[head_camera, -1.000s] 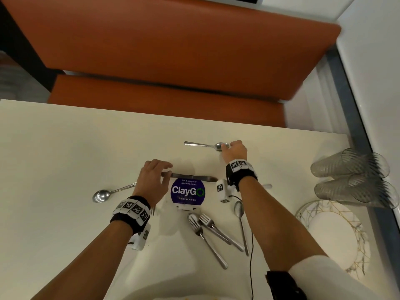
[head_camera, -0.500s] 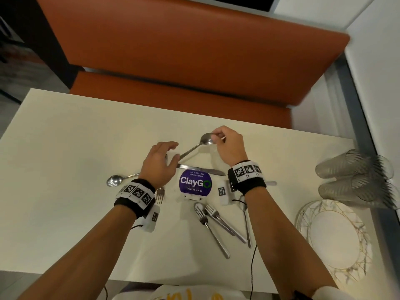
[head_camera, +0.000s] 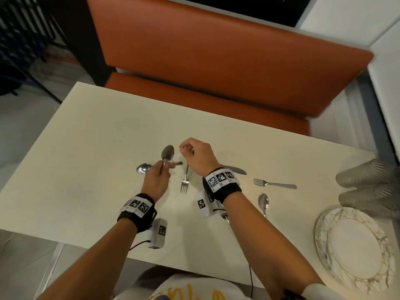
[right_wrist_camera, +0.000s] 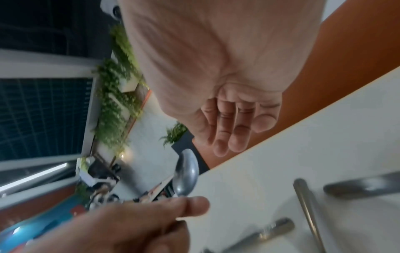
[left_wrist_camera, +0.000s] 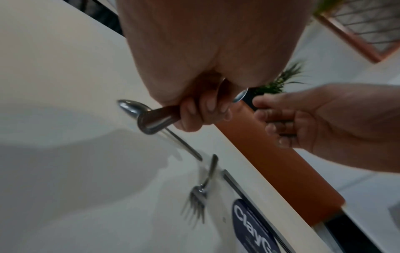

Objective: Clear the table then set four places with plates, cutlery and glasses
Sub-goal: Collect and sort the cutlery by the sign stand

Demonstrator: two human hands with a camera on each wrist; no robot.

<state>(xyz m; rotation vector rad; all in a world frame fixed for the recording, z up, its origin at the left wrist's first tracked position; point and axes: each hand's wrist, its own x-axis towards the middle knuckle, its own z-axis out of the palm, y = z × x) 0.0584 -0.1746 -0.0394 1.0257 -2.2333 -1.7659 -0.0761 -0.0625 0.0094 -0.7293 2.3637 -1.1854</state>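
A spoon (head_camera: 167, 153) stands bowl-up above the tabletop (head_camera: 86, 148), its handle gripped in the curled fingers of the left hand (head_camera: 157, 180); the left wrist view shows those fingers wrapped round what looks like more than one handle, though how many pieces it holds cannot be told. Just left of that hand a second spoon (head_camera: 143, 168) lies on the tabletop, and a handle end sticks out just to its right. The right hand (head_camera: 198, 155) hovers near the raised spoon, fingers loosely curled and holding nothing. Below and between the hands a fork (head_camera: 184, 182) lies with its tines toward the person. A knife (head_camera: 234, 169) shows partly past the right wrist, and to its right lie another fork (head_camera: 275, 184) and a third spoon (head_camera: 263, 203). At the tabletop's right end sit a white plate (head_camera: 355, 247) with gold line patterning and, beyond it, clear ribbed glasses (head_camera: 368, 185) lying on their sides. An orange bench seat (head_camera: 216, 61) runs along the far edge.
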